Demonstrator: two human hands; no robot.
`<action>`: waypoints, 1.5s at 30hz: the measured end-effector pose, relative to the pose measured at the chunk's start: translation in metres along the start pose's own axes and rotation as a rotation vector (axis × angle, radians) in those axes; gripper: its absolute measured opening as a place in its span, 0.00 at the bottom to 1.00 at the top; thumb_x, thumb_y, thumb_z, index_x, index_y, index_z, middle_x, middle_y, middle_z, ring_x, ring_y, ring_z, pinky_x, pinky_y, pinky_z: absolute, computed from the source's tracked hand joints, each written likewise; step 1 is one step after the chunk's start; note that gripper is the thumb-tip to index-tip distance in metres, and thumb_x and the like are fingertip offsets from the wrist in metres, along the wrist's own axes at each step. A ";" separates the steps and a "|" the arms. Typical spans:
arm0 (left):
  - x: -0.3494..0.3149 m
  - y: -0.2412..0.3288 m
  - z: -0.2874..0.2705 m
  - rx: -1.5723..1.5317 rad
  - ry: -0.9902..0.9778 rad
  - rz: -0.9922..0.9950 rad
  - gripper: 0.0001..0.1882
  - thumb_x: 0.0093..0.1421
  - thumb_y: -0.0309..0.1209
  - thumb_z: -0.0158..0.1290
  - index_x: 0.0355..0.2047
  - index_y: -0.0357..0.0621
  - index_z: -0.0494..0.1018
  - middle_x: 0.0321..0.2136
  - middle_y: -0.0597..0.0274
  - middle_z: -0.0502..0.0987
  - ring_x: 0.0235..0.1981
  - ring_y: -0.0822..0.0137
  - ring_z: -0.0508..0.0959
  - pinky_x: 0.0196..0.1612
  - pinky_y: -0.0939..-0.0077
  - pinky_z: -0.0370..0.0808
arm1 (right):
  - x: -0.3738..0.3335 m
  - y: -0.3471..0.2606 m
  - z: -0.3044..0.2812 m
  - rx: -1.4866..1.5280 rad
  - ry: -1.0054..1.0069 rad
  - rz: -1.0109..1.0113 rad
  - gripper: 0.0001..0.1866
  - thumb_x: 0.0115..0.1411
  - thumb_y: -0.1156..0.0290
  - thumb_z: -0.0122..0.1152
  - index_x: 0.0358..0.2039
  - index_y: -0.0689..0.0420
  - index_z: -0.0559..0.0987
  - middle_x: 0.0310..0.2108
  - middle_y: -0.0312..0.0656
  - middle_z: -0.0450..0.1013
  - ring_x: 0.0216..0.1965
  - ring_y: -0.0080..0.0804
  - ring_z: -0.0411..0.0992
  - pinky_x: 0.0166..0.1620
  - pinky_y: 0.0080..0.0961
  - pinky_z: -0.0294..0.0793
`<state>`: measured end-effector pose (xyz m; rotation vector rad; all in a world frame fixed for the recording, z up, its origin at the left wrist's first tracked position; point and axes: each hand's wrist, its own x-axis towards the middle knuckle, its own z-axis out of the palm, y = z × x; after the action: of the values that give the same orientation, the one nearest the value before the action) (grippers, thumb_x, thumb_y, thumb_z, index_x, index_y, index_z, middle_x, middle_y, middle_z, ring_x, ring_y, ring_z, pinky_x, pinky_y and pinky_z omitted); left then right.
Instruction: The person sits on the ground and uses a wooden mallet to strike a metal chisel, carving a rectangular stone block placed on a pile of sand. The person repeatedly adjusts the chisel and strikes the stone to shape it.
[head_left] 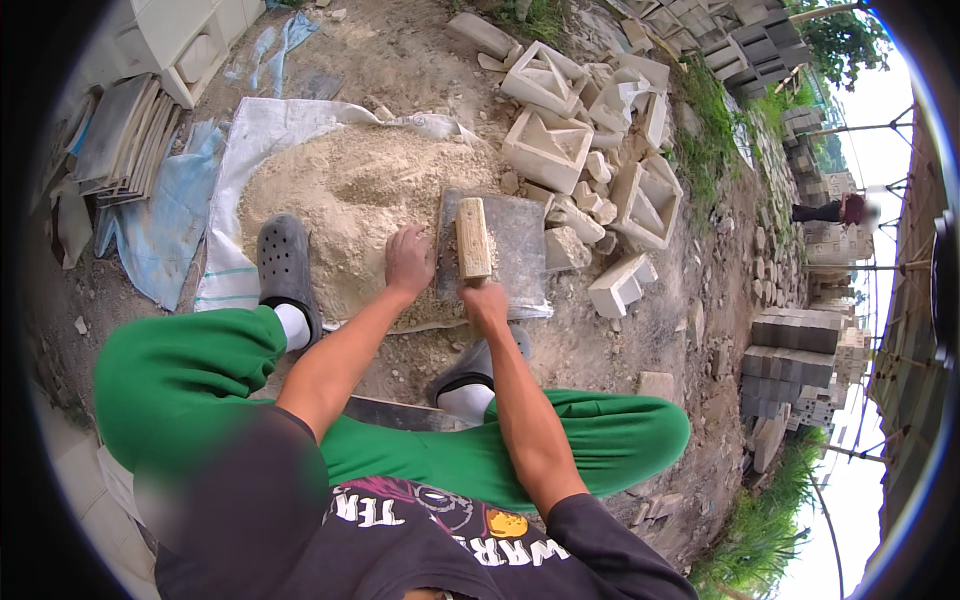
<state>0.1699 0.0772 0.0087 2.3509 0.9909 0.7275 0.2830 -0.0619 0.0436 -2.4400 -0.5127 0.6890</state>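
Observation:
My right hand grips the handle of a wooden mallet, its pale block head over a dark flat slab. Crumbs of pale material lie on the slab around the mallet head. Just left of the slab, my left hand rests at the heap of crushed pale stone, fingers reaching forward and slightly bent, with nothing visible in them. Under the heap is a white woven sheet. My feet in grey clogs stand on either side of my hands.
Broken pale hollow blocks and chunks pile up right of the slab. At left are stacked flat boards and a blue sheet. Grey block stacks stand far right, and a person is in the distance.

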 end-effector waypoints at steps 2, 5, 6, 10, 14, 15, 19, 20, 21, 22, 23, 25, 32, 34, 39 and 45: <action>0.000 0.012 -0.001 -0.063 -0.074 -0.008 0.15 0.54 0.28 0.57 0.43 0.43 0.80 0.45 0.57 0.76 0.53 0.55 0.72 0.57 0.60 0.68 | 0.004 0.010 0.005 0.040 -0.088 0.183 0.15 0.48 0.63 0.67 0.26 0.64 0.83 0.19 0.44 0.78 0.20 0.36 0.78 0.26 0.33 0.75; -0.002 0.021 0.001 -0.203 -0.223 -0.126 0.16 0.56 0.27 0.57 0.46 0.42 0.79 0.41 0.55 0.76 0.48 0.53 0.74 0.52 0.60 0.72 | 0.011 0.003 -0.011 0.097 -0.192 0.290 0.15 0.47 0.62 0.67 0.26 0.63 0.83 0.19 0.43 0.78 0.20 0.35 0.78 0.27 0.32 0.75; 0.000 0.022 0.003 -0.226 -0.253 -0.150 0.17 0.56 0.27 0.57 0.47 0.41 0.79 0.40 0.53 0.75 0.46 0.51 0.75 0.50 0.60 0.72 | 0.006 0.000 -0.014 0.146 -0.139 0.251 0.15 0.46 0.63 0.68 0.26 0.63 0.83 0.19 0.44 0.78 0.20 0.35 0.78 0.27 0.32 0.75; 0.011 0.025 0.016 -0.141 -0.354 -0.195 0.18 0.58 0.29 0.57 0.50 0.40 0.78 0.37 0.49 0.74 0.42 0.47 0.76 0.46 0.57 0.74 | -0.002 0.011 -0.027 0.239 0.075 0.183 0.15 0.46 0.63 0.68 0.25 0.64 0.82 0.19 0.43 0.77 0.20 0.35 0.77 0.27 0.32 0.75; 0.014 0.010 0.036 -0.082 -0.344 -0.265 0.13 0.60 0.31 0.55 0.44 0.42 0.81 0.38 0.48 0.74 0.41 0.48 0.77 0.45 0.56 0.74 | -0.008 0.022 -0.036 0.133 0.084 0.268 0.15 0.46 0.64 0.68 0.26 0.65 0.82 0.19 0.42 0.77 0.19 0.34 0.77 0.27 0.32 0.76; 0.018 0.008 0.046 -0.096 -0.371 -0.293 0.12 0.61 0.31 0.55 0.42 0.43 0.81 0.37 0.48 0.75 0.41 0.48 0.77 0.45 0.56 0.74 | -0.006 0.040 -0.031 0.151 0.108 0.293 0.15 0.46 0.63 0.68 0.26 0.65 0.82 0.19 0.42 0.77 0.19 0.34 0.77 0.27 0.31 0.76; 0.027 0.030 0.050 -0.027 -0.415 -0.174 0.09 0.61 0.33 0.56 0.37 0.45 0.83 0.36 0.52 0.76 0.40 0.49 0.78 0.44 0.57 0.75 | -0.009 0.074 -0.016 0.241 0.148 0.334 0.16 0.48 0.62 0.68 0.28 0.64 0.83 0.20 0.42 0.77 0.18 0.33 0.77 0.25 0.30 0.76; 0.027 0.025 0.046 -0.026 -0.410 -0.161 0.09 0.61 0.33 0.56 0.36 0.45 0.83 0.36 0.53 0.77 0.40 0.50 0.78 0.44 0.57 0.75 | -0.016 0.061 -0.015 0.266 0.122 0.314 0.17 0.48 0.61 0.68 0.28 0.64 0.83 0.21 0.42 0.77 0.18 0.33 0.77 0.25 0.30 0.76; 0.029 0.026 0.046 -0.035 -0.411 -0.132 0.09 0.61 0.34 0.56 0.36 0.46 0.83 0.35 0.54 0.77 0.40 0.51 0.78 0.44 0.57 0.75 | -0.016 0.059 -0.018 0.289 0.098 0.333 0.17 0.49 0.61 0.68 0.29 0.65 0.83 0.21 0.43 0.77 0.19 0.32 0.77 0.24 0.30 0.75; 0.030 0.027 0.047 -0.044 -0.413 -0.103 0.09 0.61 0.34 0.56 0.36 0.46 0.83 0.35 0.55 0.77 0.40 0.52 0.78 0.44 0.57 0.75 | -0.017 0.056 -0.018 0.331 0.095 0.331 0.17 0.49 0.62 0.68 0.29 0.65 0.83 0.21 0.43 0.77 0.19 0.32 0.77 0.24 0.30 0.76; 0.033 0.026 0.049 -0.052 -0.409 -0.081 0.08 0.61 0.34 0.56 0.35 0.46 0.83 0.35 0.55 0.77 0.40 0.52 0.78 0.44 0.58 0.75 | -0.017 0.054 -0.018 0.375 0.094 0.325 0.16 0.49 0.62 0.68 0.29 0.65 0.83 0.21 0.43 0.77 0.19 0.32 0.77 0.24 0.30 0.76; 0.036 0.023 0.053 -0.066 -0.402 -0.040 0.08 0.61 0.35 0.57 0.35 0.47 0.82 0.36 0.56 0.78 0.41 0.53 0.78 0.44 0.58 0.75 | -0.016 0.050 -0.018 0.410 0.074 0.320 0.16 0.49 0.63 0.67 0.29 0.65 0.83 0.20 0.43 0.77 0.19 0.32 0.77 0.25 0.31 0.76; 0.053 0.035 0.037 -0.043 -0.476 -0.054 0.09 0.61 0.37 0.57 0.37 0.52 0.83 0.37 0.61 0.79 0.45 0.56 0.78 0.46 0.59 0.76 | 0.006 0.053 -0.017 0.190 0.060 0.218 0.17 0.49 0.61 0.67 0.28 0.65 0.82 0.19 0.44 0.78 0.19 0.34 0.78 0.28 0.32 0.77; 0.055 0.029 0.035 -0.052 -0.414 -0.054 0.09 0.61 0.37 0.57 0.38 0.53 0.83 0.37 0.62 0.79 0.45 0.57 0.78 0.45 0.60 0.77 | 0.008 0.047 -0.016 0.156 0.051 0.173 0.17 0.49 0.60 0.66 0.28 0.64 0.82 0.19 0.44 0.78 0.19 0.34 0.78 0.28 0.32 0.77; 0.050 0.008 0.011 -0.082 -0.099 -0.189 0.09 0.60 0.37 0.57 0.39 0.53 0.83 0.38 0.65 0.80 0.45 0.58 0.77 0.48 0.62 0.75 | -0.014 -0.003 -0.017 0.160 0.086 0.018 0.16 0.49 0.60 0.66 0.27 0.62 0.83 0.19 0.46 0.78 0.21 0.35 0.79 0.29 0.34 0.76; 0.033 -0.016 -0.004 -0.025 -0.075 -0.255 0.15 0.58 0.38 0.59 0.45 0.54 0.81 0.46 0.64 0.77 0.51 0.58 0.73 0.54 0.62 0.71 | -0.015 0.002 0.003 0.071 0.001 0.025 0.18 0.48 0.59 0.67 0.30 0.63 0.83 0.21 0.48 0.79 0.24 0.39 0.80 0.32 0.36 0.77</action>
<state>0.1792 0.1125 0.0109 2.1607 1.2118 0.5460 0.2701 -0.0694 0.0459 -2.3841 -0.4507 0.7040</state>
